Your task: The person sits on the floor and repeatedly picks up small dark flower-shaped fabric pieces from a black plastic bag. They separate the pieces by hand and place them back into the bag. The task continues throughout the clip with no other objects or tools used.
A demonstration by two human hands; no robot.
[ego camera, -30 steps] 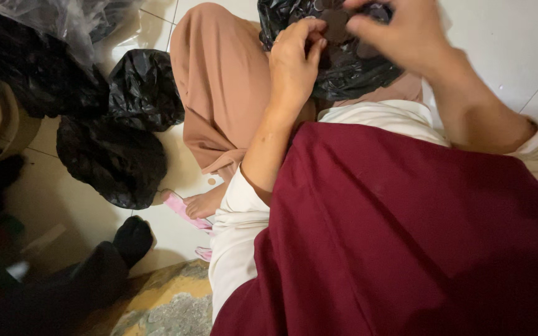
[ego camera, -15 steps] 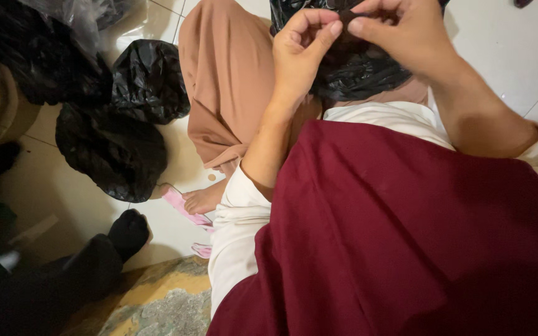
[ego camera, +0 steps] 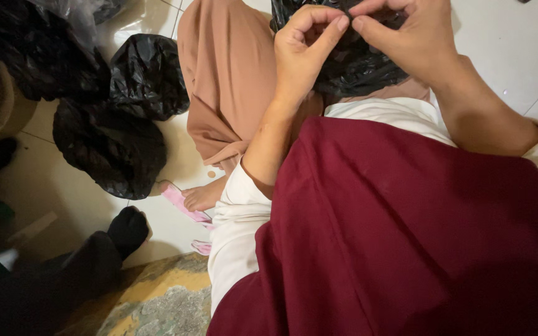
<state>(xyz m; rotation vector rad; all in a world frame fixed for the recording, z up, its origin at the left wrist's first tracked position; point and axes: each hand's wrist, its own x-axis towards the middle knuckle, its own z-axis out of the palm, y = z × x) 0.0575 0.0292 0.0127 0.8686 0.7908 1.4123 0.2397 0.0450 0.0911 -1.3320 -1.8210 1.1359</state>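
A crumpled black plastic bag [ego camera: 359, 65] rests on my lap at the top of the view. My left hand [ego camera: 306, 53] pinches its upper edge between thumb and forefinger. My right hand [ego camera: 409, 37] grips the same edge just to the right, fingertips nearly touching the left hand's. Both forearms reach forward over a dark red cloth [ego camera: 406, 236] and a white garment [ego camera: 238, 236]. My leg in tan trousers [ego camera: 228, 81] lies left of the bag.
Two filled black plastic bags [ego camera: 116, 134] sit on the tiled floor at left, with more black bags [ego camera: 26, 56] behind them. My bare foot in a pink sandal [ego camera: 188, 202] rests on the tiles. A patterned mat [ego camera: 151, 305] lies at the bottom.
Both hands have shifted slightly lower in view and closer together on the bag's edge; the view has tilted a little toward the lap.
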